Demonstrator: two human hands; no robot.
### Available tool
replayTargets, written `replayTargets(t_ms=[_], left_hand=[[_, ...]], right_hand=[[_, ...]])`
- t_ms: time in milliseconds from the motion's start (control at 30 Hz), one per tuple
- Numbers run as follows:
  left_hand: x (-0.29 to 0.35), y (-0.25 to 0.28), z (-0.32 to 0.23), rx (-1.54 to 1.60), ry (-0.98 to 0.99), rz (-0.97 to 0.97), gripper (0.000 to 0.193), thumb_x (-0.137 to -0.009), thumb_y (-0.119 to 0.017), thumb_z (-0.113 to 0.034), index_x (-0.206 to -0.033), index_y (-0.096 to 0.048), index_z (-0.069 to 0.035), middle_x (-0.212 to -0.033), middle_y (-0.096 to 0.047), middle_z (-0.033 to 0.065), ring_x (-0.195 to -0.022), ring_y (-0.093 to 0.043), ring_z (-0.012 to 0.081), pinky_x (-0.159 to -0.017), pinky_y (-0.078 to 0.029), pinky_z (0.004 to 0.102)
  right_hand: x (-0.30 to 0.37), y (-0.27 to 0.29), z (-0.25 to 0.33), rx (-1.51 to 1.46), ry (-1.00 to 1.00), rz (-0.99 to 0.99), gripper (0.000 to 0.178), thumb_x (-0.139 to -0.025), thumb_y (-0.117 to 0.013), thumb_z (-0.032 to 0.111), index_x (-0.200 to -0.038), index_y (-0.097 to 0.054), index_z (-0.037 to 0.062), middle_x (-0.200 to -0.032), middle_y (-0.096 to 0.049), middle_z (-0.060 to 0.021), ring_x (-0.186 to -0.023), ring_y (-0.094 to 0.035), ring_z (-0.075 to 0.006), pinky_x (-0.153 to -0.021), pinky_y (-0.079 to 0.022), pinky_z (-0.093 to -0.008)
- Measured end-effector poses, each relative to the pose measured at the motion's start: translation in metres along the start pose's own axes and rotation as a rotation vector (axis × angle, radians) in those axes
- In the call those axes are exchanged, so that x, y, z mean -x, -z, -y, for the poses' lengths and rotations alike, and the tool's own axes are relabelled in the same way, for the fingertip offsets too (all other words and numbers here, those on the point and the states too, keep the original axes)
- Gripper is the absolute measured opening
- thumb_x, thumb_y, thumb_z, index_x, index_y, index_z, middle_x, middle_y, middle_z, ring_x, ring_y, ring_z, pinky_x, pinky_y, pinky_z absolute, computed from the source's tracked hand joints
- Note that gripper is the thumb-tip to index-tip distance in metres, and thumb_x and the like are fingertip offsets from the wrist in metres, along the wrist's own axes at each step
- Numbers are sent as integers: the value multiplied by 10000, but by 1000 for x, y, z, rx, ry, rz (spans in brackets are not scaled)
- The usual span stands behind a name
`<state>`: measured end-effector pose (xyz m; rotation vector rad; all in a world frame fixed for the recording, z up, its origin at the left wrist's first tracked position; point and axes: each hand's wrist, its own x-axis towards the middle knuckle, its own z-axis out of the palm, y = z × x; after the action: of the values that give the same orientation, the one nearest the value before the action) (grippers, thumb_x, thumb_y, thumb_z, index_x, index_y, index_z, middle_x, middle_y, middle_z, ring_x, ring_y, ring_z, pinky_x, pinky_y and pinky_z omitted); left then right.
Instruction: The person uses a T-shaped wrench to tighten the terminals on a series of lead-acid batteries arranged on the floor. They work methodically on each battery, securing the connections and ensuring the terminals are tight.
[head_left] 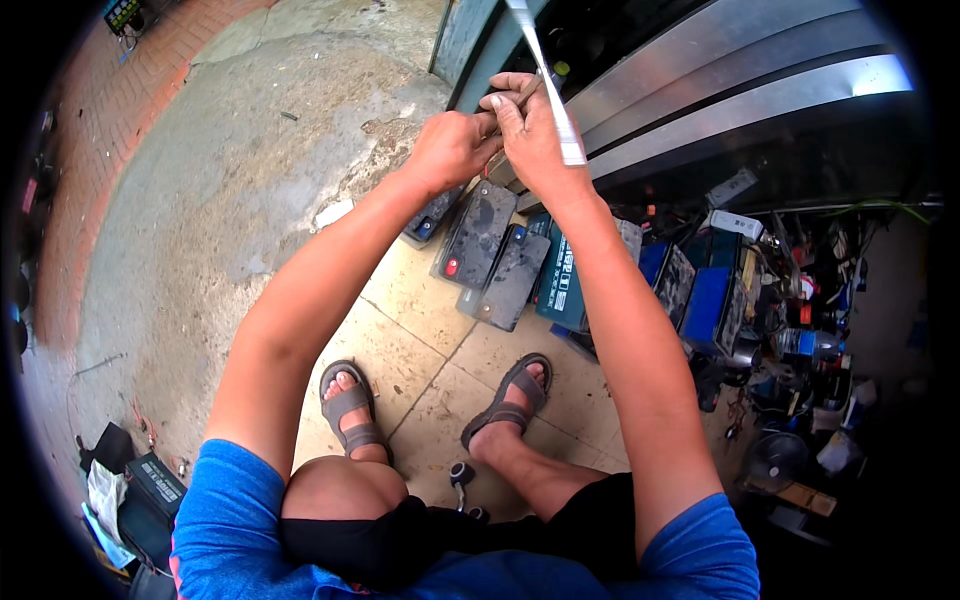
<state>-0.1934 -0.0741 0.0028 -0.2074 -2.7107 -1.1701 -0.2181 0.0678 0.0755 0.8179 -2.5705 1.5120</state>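
Note:
My left hand (452,150) is closed in a fist, its fingertips meeting those of my right hand (538,132). Between the two runs a thin, dark brownish strip (528,88), pinched by the right thumb and fingers. What the left fingers hold is hidden. A shiny white strip (545,80) hangs slantwise across the back of my right hand, its upper end leaving the picture; I cannot tell if it joins the dark strip. Below the hands stand dusty grey batteries (482,232) with bolt terminals, next to a teal battery (562,275).
Blue-sided batteries (712,310) and a heap of small parts and cables (800,330) lie at the right. A metal shutter frame (740,75) rises at the far right. A dark battery (155,485) sits lower left. A small round-headed metal part (461,474) lies between my feet.

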Motion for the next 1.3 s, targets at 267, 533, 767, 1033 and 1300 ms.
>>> replayTargets(t_ms=[267,533,767,1033,1300], left_hand=[[7,1,17,-152,114,111,616,-783,-819,-350,-1361,-662,-203,-1023,-764,127,-993,-724,351,-855,-574,455],[9,-22,53,-186,76,240,603,-796,-795,-323,-1367,-656,-189,-1137,-736,151,-1051,-698,364,-896,-562,458],[6,-19,51,-317,8,317,553,-815,-765,-412,-1306,-692,-169,-1148,-741,144,-1064,-700,351,-902,-564,460],[42,-9,54,-248,172,221,574,-798,-798,-422,-1293,-695,-149,-1071,-747,145,-1014,-706,366,-872,-568,463],[41,7,51,-269,169,290,610,-759,-840,-395,-1290,-687,-135,-998,-746,157,-966,-710,374,-844,-563,475]], right_hand=[[-3,14,16,131,-40,73,240,-991,-611,128,-1183,-654,-9,-1054,-744,-214,-989,-722,-388,-867,-554,-427],[-20,22,-2,-166,40,210,316,-984,-513,47,-1275,-605,-37,-1170,-741,-178,-1167,-700,-260,-994,-524,-365],[-18,16,-2,53,-60,129,217,-989,-618,165,-1093,-702,-6,-1032,-768,-176,-1018,-745,-297,-893,-557,-382],[-8,2,14,31,-69,124,201,-972,-653,170,-1072,-715,7,-960,-767,-179,-909,-752,-304,-824,-560,-379],[-4,-17,35,39,21,246,310,-984,-558,48,-1257,-596,-95,-1154,-722,-251,-1159,-707,-303,-989,-541,-373]])
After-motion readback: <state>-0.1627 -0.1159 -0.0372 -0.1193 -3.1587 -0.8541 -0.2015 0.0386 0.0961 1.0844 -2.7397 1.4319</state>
